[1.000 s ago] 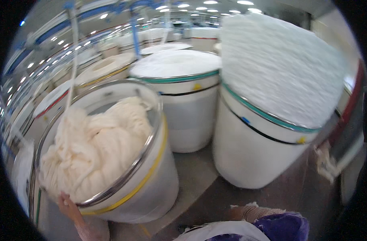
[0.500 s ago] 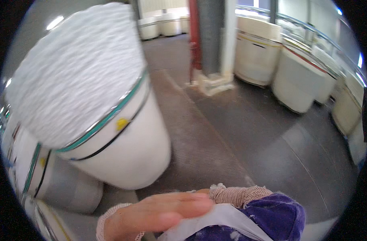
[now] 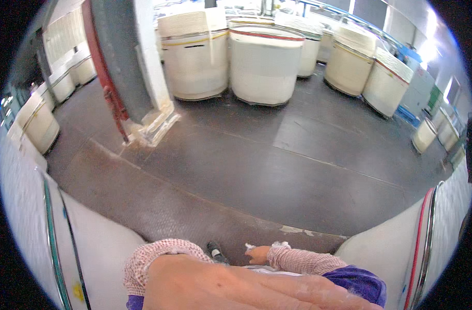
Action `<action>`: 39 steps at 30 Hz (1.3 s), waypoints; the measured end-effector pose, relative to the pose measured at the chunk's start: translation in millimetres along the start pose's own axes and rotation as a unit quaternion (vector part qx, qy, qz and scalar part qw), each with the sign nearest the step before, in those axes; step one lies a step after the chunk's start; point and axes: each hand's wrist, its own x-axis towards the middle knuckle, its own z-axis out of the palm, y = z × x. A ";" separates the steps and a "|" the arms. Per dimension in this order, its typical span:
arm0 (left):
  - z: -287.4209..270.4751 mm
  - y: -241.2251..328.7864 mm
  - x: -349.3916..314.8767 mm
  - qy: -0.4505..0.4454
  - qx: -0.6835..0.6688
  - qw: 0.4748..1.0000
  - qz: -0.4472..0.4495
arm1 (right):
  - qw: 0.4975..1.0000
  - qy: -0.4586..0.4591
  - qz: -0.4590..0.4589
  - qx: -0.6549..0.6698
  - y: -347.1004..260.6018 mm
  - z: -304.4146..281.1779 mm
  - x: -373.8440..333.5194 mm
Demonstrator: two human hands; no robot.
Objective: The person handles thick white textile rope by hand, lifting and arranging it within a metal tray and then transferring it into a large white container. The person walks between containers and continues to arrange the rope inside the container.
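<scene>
My left hand (image 3: 220, 287) reaches across the bottom of the view, close up, back upward. Its fingers stretch out to the right, and nothing shows in it; the palm is hidden. A pinkish checked cuff (image 3: 166, 248) covers that wrist. Beyond it, smaller and lower down, my right hand (image 3: 259, 254) has its fingers drawn together at a wisp of white fibre (image 3: 249, 246). Bits of white fluff cling to its cuff (image 3: 305, 260). At the left edge stands a big white can (image 3: 104, 245) with a green band; another can (image 3: 388, 248) with a red band stands at right.
A grey pillar (image 3: 120, 57) with a red pipe (image 3: 102, 67) beside it rises from the dark floor (image 3: 220, 155). Several white cans (image 3: 267, 64) stand in a group behind it, some heaped with white fibre. More cans (image 3: 40, 124) line the left.
The view has swung to the right, so the green-banded can slid to the left edge and the red-banded can came in at right. My left hand now looks larger and nearer.
</scene>
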 end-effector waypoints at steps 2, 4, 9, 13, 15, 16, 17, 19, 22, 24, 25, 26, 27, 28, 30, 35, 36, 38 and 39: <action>-46.5 -17.6 -2.2 -0.006 -0.039 0.999 -0.005 | 0.998 -0.054 0.015 0.017 18.7 -25.6 18.5; -90.7 -31.1 -0.6 -0.012 -0.075 0.997 -0.012 | 0.998 -0.044 0.050 0.019 46.7 -55.4 29.3; -211.8 -85.3 10.2 0.007 -0.165 0.984 -0.067 | 0.970 0.130 0.112 0.174 146.4 -124.9 29.3; -288.9 -160.8 18.6 -0.008 -0.240 0.960 -0.146 | 0.874 0.376 0.182 0.248 231.3 -128.9 -13.9; -320.6 -197.7 15.2 -0.008 -0.252 0.946 -0.202 | 0.838 0.328 0.278 0.336 281.8 -111.7 -29.7; -334.3 -219.5 8.8 -0.045 -0.251 0.944 -0.211 | 0.832 0.286 0.307 0.362 310.7 -97.8 -35.6; -349.6 -244.4 -0.2 -0.006 -0.241 0.933 -0.267 | 0.832 0.254 0.334 0.363 338.7 -85.3 -36.0; -391.5 -294.6 -22.2 0.003 -0.222 0.909 -0.353 | 0.891 0.164 0.345 0.245 399.1 -63.6 -37.4; -472.3 -375.1 -71.9 0.014 -0.074 0.886 -0.458 | 0.905 0.189 0.302 0.232 492.5 -68.0 -50.4; -515.2 -427.4 -121.6 0.131 0.002 0.836 -0.533 | 0.853 0.225 0.340 0.326 535.1 -89.3 -74.5; -533.9 -444.7 -151.0 0.202 0.010 0.793 -0.574 | 0.836 0.251 0.338 0.352 557.6 -109.7 -83.3; -550.9 -457.9 -182.1 0.271 0.019 0.744 -0.611 | 0.816 0.274 0.339 0.379 576.6 -129.1 -95.7; -568.6 -468.4 -215.0 0.298 0.062 0.670 -0.677 | 0.794 0.291 0.343 0.409 594.5 -145.7 -108.0; -585.9 -473.6 -247.3 0.321 0.114 0.579 -0.741 | 0.779 0.317 0.356 0.408 612.7 -162.2 -118.5; -616.8 -479.4 -307.4 0.285 0.212 0.453 -0.817 | 0.769 0.323 0.384 0.397 652.9 -191.9 -132.9; -732.7 -474.9 -384.3 0.036 0.300 0.373 -0.877 | 0.731 0.261 0.474 0.417 734.9 -220.9 -129.5; -769.9 -480.3 -385.8 0.045 0.315 0.390 -0.864 | 0.752 0.252 0.465 0.393 751.1 -226.9 -124.6; -852.0 -497.9 -378.3 0.025 0.382 0.395 -0.835 | 0.754 0.266 0.461 0.386 774.5 -240.7 -114.5; -894.7 -507.6 -370.3 0.012 0.427 0.399 -0.811 | 0.758 0.249 0.466 0.382 782.1 -249.4 -105.9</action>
